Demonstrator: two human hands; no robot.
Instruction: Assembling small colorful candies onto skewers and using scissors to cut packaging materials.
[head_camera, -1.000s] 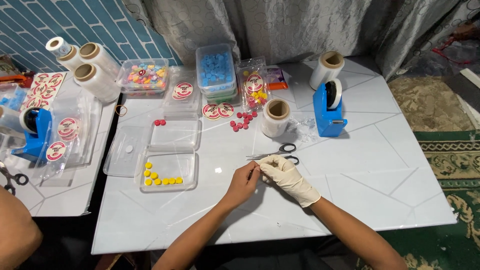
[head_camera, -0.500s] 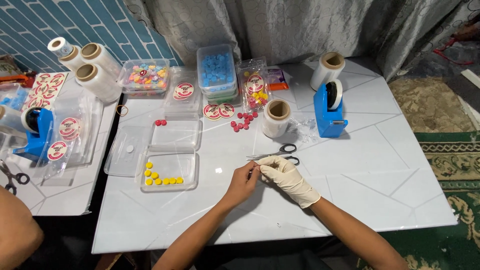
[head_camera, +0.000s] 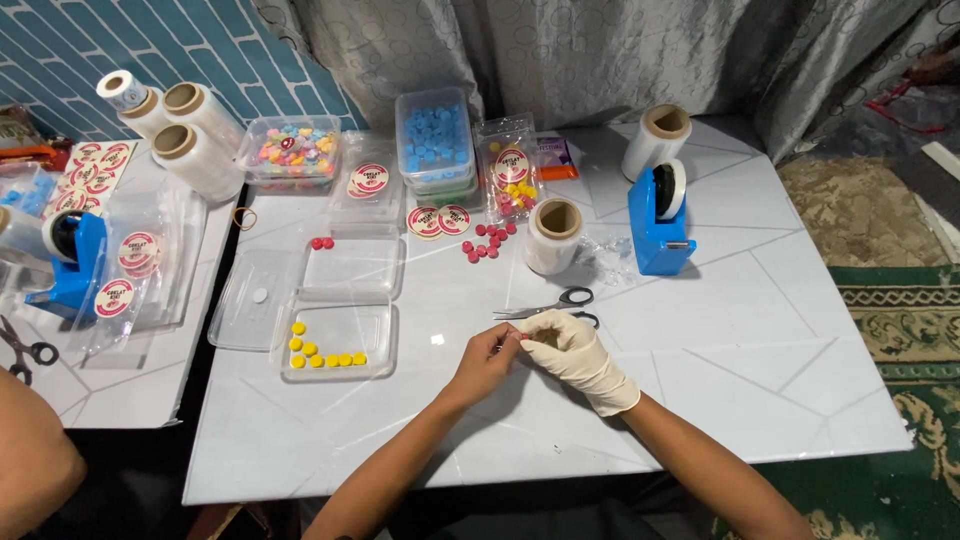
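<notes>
white marble-patterned table (head_camera: 700, 380) under both hands. clear plastic tray (head_camera: 335, 340) of yellow discs lies left of the bare left hand (head_camera: 485, 362); scissors (head_camera: 548, 305) just beyond. gloved right hand (head_camera: 568, 345) meets it, fingertips pinched on something too small to identify.

White table (head_camera: 760, 330) with scissors (head_camera: 548, 304), blue tape dispenser (head_camera: 658, 220), clear trays (head_camera: 335, 340).

bare left hand (head_camera: 483, 362) meets gloved right hand (head_camera: 563, 345) (fingertips touching) beside scissors (head_camera: 548, 304).
</notes>
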